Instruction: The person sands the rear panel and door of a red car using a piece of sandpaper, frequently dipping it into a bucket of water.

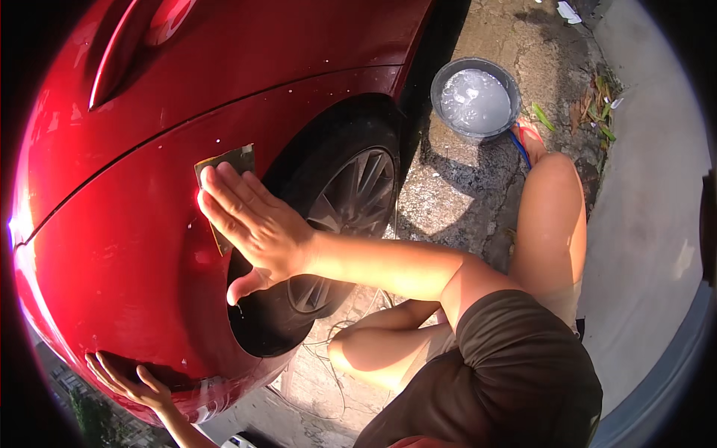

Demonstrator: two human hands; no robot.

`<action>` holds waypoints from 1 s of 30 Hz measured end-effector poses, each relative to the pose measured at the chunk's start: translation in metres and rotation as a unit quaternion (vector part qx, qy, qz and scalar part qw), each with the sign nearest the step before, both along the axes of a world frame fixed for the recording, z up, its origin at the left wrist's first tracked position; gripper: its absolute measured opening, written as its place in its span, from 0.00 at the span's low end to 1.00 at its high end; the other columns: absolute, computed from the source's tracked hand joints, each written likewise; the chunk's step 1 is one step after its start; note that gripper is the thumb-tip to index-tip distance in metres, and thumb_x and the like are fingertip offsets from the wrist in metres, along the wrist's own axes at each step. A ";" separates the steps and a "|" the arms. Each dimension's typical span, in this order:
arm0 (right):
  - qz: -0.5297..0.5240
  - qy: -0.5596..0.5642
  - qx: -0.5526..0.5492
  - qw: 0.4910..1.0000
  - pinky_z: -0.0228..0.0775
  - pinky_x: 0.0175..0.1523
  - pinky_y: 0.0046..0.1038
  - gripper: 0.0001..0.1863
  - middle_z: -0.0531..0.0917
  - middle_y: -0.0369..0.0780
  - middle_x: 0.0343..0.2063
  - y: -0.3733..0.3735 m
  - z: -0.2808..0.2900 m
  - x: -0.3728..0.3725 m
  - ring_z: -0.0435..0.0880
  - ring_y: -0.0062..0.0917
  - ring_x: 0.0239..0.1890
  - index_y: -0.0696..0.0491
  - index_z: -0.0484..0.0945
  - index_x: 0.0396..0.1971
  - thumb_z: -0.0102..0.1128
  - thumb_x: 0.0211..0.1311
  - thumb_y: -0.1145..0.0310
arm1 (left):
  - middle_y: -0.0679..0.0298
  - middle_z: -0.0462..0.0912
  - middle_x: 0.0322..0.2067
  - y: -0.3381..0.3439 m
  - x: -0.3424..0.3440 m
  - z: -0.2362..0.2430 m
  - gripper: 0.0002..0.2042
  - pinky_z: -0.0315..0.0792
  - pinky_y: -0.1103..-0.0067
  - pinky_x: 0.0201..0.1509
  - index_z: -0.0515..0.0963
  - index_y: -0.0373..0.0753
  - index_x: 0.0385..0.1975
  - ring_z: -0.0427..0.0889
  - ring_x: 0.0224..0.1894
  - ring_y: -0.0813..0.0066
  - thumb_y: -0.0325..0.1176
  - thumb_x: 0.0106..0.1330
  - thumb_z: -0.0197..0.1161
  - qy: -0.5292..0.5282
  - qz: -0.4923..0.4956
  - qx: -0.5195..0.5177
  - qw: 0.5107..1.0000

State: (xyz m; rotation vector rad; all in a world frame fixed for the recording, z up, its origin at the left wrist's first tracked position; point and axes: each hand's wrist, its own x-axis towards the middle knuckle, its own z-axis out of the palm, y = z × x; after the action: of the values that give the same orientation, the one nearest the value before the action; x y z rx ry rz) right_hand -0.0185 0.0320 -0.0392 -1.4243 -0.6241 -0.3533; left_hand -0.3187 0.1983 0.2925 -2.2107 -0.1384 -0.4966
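Observation:
My right hand [258,231] lies flat, fingers stretched and thumb apart, over a dark olive sheet that looks like sandpaper [241,157]. The palm and fingers press that sheet against the glossy red car's fender [142,224], just beside the wheel arch. Part of the sheet is hidden under the hand. Lower down at the left, my left hand [134,386] rests on the red bodywork near the front end, its fingers extended and nothing visible in it. A few pale specks dot the paint.
Next to the right hand is the tyre with its spoked wheel [358,194]. A dark bucket [439,112] of cloudy, sudsy water stands on the rough concrete near my foot [530,138]. Fallen leaves [601,108] lie along a pale wall [650,194]. Thin cords [334,358] trail on the ground.

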 end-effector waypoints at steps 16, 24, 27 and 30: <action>-0.040 -0.487 -0.135 0.862 0.15 0.81 0.56 0.60 0.45 0.46 0.82 0.044 0.047 -0.135 0.37 0.41 0.85 0.54 0.46 0.82 0.23 0.65 0.18 | 0.53 0.71 0.72 0.005 -0.001 -0.017 0.29 0.57 0.56 0.78 0.73 0.40 0.70 0.66 0.75 0.50 0.48 0.74 0.63 -0.117 -0.055 -0.090 0.987; 0.000 -0.173 -0.051 0.984 0.20 0.80 0.58 0.59 0.31 0.66 0.78 0.015 0.051 -0.035 0.27 0.60 0.81 0.66 0.34 0.78 0.31 0.73 0.26 | 0.62 0.64 0.77 -0.019 -0.024 -0.074 0.34 0.46 0.47 0.79 0.67 0.57 0.76 0.58 0.79 0.52 0.60 0.71 0.59 -0.275 0.031 -0.041 0.960; 0.060 -0.399 -0.162 0.900 0.17 0.81 0.58 0.59 0.37 0.61 0.79 0.045 0.046 -0.196 0.30 0.58 0.82 0.62 0.38 0.80 0.28 0.71 0.23 | 0.63 0.63 0.77 -0.012 -0.031 -0.087 0.34 0.47 0.47 0.79 0.66 0.57 0.76 0.57 0.80 0.52 0.59 0.72 0.60 -0.252 0.029 -0.058 0.966; -0.001 -0.448 -0.189 0.874 0.16 0.81 0.57 0.59 0.33 0.58 0.80 0.042 0.035 -0.157 0.28 0.51 0.83 0.63 0.36 0.80 0.28 0.71 0.24 | 0.62 0.59 0.79 -0.001 -0.099 -0.090 0.35 0.45 0.47 0.80 0.64 0.57 0.77 0.55 0.80 0.50 0.62 0.72 0.57 -0.238 0.057 -0.059 0.968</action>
State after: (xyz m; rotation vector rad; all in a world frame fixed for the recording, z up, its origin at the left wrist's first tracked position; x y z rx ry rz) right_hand -0.1759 0.0742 -0.0040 -1.5938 -1.5102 -0.9600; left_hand -0.4175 0.1973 0.2024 -2.1436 -0.5578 -0.9694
